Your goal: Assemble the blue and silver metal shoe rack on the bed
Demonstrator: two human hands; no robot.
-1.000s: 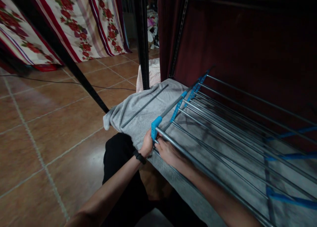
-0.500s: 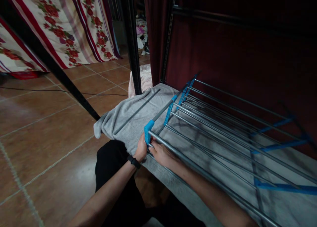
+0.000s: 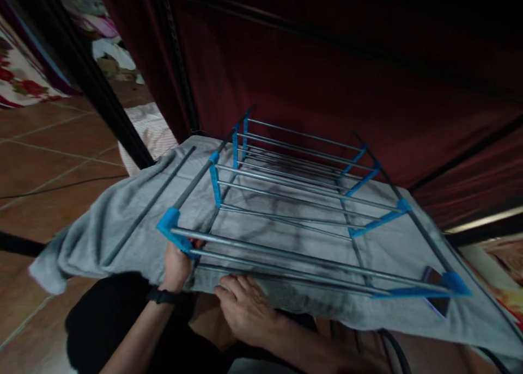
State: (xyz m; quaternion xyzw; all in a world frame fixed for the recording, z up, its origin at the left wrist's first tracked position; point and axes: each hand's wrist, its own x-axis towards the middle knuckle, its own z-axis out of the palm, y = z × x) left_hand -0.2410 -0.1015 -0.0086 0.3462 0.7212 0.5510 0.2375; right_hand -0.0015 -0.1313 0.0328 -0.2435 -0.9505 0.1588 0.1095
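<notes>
A metal rack (image 3: pixel 294 210) of grey rods joined by blue plastic brackets lies on a grey towel (image 3: pixel 102 227). My left hand (image 3: pixel 176 265), with a black watch on the wrist, is closed round the rack's near-left blue corner bracket (image 3: pixel 171 227). My right hand (image 3: pixel 245 306) rests at the towel's front edge just below the nearest rod, fingers curled against the cloth. A loose grey rod (image 3: pixel 151 202) lies on the towel left of the rack.
A dark red curtain (image 3: pixel 327 80) hangs right behind the rack. Black metal posts (image 3: pixel 87 85) stand at the left. Brown floor tiles (image 3: pixel 36 161) stretch to the left, crossed by a black cable. A striped cloth (image 3: pixel 147 134) lies by the post. My black-clad knee is below.
The view has swung right and downward, so the whole rack now shows. My right hand has slid from the corner bracket rightward along the towel's front edge. My left hand stays on the corner.
</notes>
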